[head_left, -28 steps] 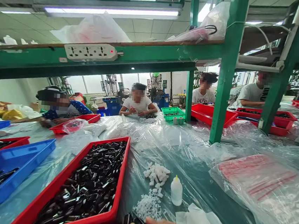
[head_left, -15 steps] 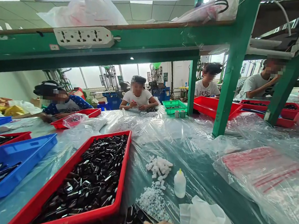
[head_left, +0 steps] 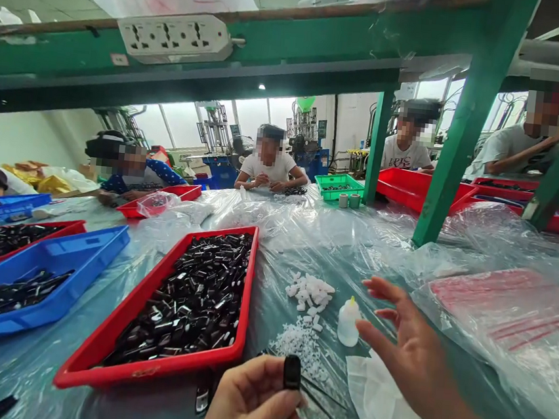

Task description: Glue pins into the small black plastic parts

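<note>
My left hand (head_left: 254,398) is closed, pinching a small glossy black plastic piece (head_left: 292,373) upright between thumb and fingers. Just right of it, a thin dark pair of tweezers (head_left: 323,398) points away; whether it lies on the table or touches my hand, I cannot tell. My right hand (head_left: 408,340) is open, thumb and fingers spread beside a small white squeeze bottle (head_left: 348,323) with a yellow tip. The thumb overlaps the bottle's edge, but I cannot tell if they touch. White blocks (head_left: 310,291) and a heap of tiny white bits (head_left: 300,346) lie left of the bottle.
A red tray (head_left: 60,373) full of black pieces stands left of my hands, with a blue tray (head_left: 121,237) beyond it. White sheet material (head_left: 379,403) lies under my right arm. Clear bags (head_left: 522,305) are at right. A green post (head_left: 455,154) rises ahead; co-workers sit opposite.
My left hand has come into view with the black piece. One hand was at the bottom edge by the tweezers; now my right hand is raised, open, near the bottle. The view has shifted.
</note>
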### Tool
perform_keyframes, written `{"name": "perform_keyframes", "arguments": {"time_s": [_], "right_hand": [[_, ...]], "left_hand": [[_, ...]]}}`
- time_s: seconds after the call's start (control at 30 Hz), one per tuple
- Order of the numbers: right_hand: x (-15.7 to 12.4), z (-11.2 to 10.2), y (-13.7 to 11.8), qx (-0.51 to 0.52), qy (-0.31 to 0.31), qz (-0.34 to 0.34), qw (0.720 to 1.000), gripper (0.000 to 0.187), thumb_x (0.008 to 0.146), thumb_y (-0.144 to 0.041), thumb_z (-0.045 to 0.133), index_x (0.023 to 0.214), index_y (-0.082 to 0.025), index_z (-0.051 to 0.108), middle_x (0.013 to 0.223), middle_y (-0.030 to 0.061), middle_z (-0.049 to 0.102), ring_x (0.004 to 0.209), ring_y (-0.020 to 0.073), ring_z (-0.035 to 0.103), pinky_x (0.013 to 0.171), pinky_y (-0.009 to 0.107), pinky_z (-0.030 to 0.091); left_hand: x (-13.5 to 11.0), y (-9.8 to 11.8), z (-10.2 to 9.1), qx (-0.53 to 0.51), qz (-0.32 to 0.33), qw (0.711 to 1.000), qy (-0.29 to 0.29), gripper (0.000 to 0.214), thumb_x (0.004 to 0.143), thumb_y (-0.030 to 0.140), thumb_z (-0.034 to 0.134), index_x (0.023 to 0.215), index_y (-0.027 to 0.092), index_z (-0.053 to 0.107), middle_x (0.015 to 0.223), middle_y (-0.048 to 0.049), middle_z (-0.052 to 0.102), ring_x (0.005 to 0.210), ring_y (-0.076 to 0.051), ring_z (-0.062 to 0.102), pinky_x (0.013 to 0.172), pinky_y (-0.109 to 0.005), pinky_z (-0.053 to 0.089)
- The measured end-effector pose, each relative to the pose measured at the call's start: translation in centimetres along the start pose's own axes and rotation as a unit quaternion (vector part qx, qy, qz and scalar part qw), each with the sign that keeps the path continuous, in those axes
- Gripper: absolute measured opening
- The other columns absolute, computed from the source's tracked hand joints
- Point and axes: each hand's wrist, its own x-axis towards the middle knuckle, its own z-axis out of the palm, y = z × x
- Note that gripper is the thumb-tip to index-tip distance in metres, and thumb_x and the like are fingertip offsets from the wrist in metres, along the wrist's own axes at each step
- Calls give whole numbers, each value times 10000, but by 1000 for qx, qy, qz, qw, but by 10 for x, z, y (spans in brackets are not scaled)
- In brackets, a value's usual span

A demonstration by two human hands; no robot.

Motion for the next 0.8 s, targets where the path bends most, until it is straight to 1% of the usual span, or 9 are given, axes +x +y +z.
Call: {"name": "perform_keyframes", "arguments": {"time_s": [0.1, 0.17, 0.2, 0.23, 0.3, 0.37, 0.47, 0.63, 0.8], "right_hand": [[4, 9, 21, -5, -53, 48, 997, 704, 719, -491, 661, 1306, -239, 365, 1272, 132, 517, 1159, 299, 503, 871, 475, 472], [2, 16, 33, 3, -98, 60, 993, 794, 673, -444, 709, 1332, -201, 338, 1245, 150, 541, 1115, 295, 544, 869, 459, 482], [1, 19, 39, 7, -120, 62, 991, 787, 674, -415, 711, 1331, -190, 341, 1217, 146, 564, 1068, 280, 576, 853, 436, 496], [0, 21, 43, 10, -140, 61, 988, 733, 693, -387, 697, 1314, -184, 365, 1179, 133, 592, 1012, 259, 606, 827, 409, 511], [-1, 22, 48, 11, -171, 53, 984, 539, 757, -343, 636, 1237, -182, 451, 1081, 95, 643, 892, 218, 642, 759, 356, 532], [-1, 21, 48, 5, -186, 42, 982, 375, 800, -318, 586, 1142, -180, 523, 985, 64, 669, 796, 193, 648, 680, 318, 538], [-1, 16, 40, -18, -179, 18, 984, 329, 803, -303, 584, 1112, -194, 555, 929, 41, 673, 743, 186, 639, 644, 310, 530], [-3, 6, 12, -60, -142, -71, 986, 312, 803, -254, 563, 1113, -257, 592, 1024, 26, 645, 942, 209, 591, 788, 355, 491], [-5, 1, 0, -104, -116, -152, 976, 344, 823, -146, 468, 1107, -287, 602, 1021, 25, 628, 970, 218, 556, 782, 401, 447]], "left_hand": [[0, 1, 0, -8, -15, 1000, -14, 278, 619, 275, 807, 807, 104, 695, 683, -58, 699, 555, -112, 636, 488, -147, 472], [0, 0, 0, -22, -37, 999, -24, 238, 651, 240, 784, 826, 104, 695, 717, -60, 702, 589, -109, 646, 517, -141, 488], [-1, -1, 0, -31, -46, 998, -27, 228, 663, 238, 775, 828, 103, 693, 723, -61, 702, 595, -109, 648, 524, -141, 495], [-1, -1, 0, -39, -55, 997, -29, 226, 672, 243, 767, 829, 100, 692, 724, -65, 702, 598, -111, 650, 527, -145, 501], [-1, -1, 1, -53, -68, 996, -29, 225, 680, 255, 760, 821, 93, 691, 723, -72, 702, 597, -116, 653, 529, -150, 510], [-1, -1, 2, -59, -79, 994, -34, 224, 677, 254, 760, 817, 92, 694, 730, -76, 704, 598, -119, 656, 530, -153, 514], [-1, -1, 2, -48, -86, 994, -48, 208, 663, 230, 769, 813, 103, 702, 743, -66, 702, 611, -119, 660, 530, -145, 507], [-1, -5, 1, -14, -76, 995, -63, 166, 658, 225, 767, 762, 110, 707, 666, -41, 680, 570, -109, 639, 504, -145, 489], [-4, -6, 2, 9, -73, 993, -89, 168, 668, 261, 757, 733, 112, 715, 609, -31, 660, 529, -101, 607, 491, -159, 484]]}}
